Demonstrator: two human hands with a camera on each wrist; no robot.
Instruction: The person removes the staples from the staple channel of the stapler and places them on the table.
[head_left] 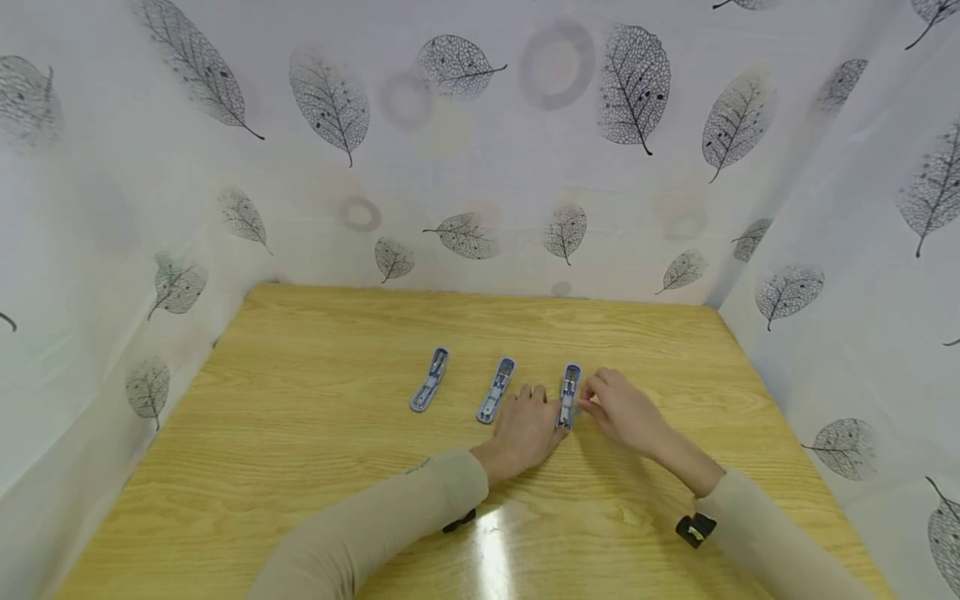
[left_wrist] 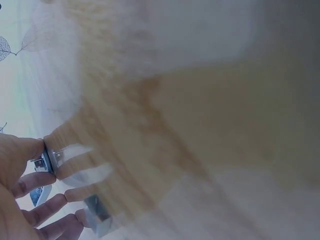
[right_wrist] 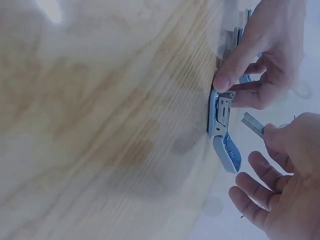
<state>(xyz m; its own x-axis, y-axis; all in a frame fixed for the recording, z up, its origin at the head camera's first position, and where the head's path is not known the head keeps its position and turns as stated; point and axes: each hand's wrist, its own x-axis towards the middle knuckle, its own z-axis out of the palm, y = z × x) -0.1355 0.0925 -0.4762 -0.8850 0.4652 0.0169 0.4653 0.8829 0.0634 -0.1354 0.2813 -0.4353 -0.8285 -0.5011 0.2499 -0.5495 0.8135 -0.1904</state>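
An opened blue stapler (head_left: 572, 385) lies on the table, its lid folded back and its metal magazine exposed. My left hand (head_left: 525, 429) grips the near end of it, with the thumb (right_wrist: 223, 82) on one side and curled fingers on the other. To its right, my right hand (head_left: 626, 414) pinches a short strip of staples (right_wrist: 253, 124) between thumb and index finger. In the right wrist view, the strip hangs close beside the magazine, with a gap between them. The other fingers of that hand are spread loosely. The left wrist view also catches the stapler (left_wrist: 47, 160) between thumb and finger.
Two more opened staplers lie left of the gripped one: a middle stapler (head_left: 496, 391) right by the left hand, and a far-left stapler (head_left: 430, 380). The wooden table (head_left: 315, 433) meets leaf-patterned curtains (head_left: 495, 167) at the back and sides.
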